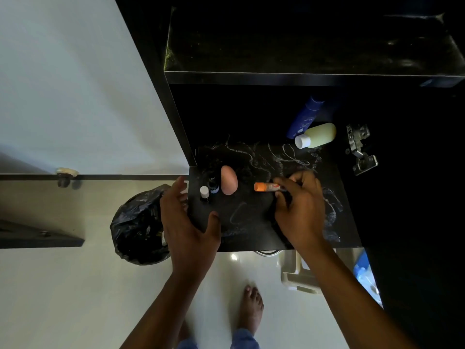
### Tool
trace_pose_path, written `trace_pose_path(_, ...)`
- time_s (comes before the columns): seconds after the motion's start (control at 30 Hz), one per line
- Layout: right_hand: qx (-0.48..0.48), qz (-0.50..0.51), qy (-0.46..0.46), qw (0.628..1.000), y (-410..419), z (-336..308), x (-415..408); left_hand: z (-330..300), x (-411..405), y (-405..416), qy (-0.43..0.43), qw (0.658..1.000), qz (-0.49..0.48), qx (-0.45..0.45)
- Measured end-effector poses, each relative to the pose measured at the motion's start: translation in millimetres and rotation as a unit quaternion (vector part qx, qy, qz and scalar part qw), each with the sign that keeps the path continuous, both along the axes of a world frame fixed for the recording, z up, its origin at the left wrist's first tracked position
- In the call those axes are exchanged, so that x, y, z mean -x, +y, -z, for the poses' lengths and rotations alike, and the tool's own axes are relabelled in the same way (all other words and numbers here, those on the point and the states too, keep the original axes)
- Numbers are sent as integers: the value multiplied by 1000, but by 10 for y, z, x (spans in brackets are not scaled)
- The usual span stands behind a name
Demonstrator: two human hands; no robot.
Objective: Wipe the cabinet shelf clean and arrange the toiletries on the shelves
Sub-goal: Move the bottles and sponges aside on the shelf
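Note:
A black cabinet shelf (251,222), streaked with white smears, lies below me. My right hand (299,210) grips a small tube with an orange cap (264,187), held sideways just above the shelf. My left hand (186,222) hovers open over the shelf's left front corner, holding nothing. Near the left edge stand a pink egg-shaped sponge (228,180), a small white-capped bottle (204,192) and a small dark bottle (214,185). At the back a blue Nivea bottle (305,117) leans and a pale yellow bottle with a white cap (317,136) lies on its side.
A dusty upper shelf (302,46) juts out above. The cabinet's metal hinge (359,149) sits at the right. On the pale floor a black bin bag (138,225) stands left of the shelf, with a beige stool (299,273) under it and my bare foot (251,306) near.

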State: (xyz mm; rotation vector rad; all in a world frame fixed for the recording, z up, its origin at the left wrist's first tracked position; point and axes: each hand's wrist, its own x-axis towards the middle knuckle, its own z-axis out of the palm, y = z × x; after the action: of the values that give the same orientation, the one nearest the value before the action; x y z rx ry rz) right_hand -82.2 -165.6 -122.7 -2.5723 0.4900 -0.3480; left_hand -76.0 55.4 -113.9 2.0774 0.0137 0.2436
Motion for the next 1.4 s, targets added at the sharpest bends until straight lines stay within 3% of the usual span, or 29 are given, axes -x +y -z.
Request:
trace_pose_path(0.23, -110, -55, -46, 991, 618, -99, 294, 70, 103, 46, 14, 1000, 0, 4)
trace_pose_path(0.63, -40, -69, -53, 995, 1011, 156, 133, -13, 61, 105, 10, 1000, 18, 17)
trace_pose_path(1.4, -42, -88, -16, 995, 894, 171, 214, -868, -202, -155, -112, 989, 52, 81)
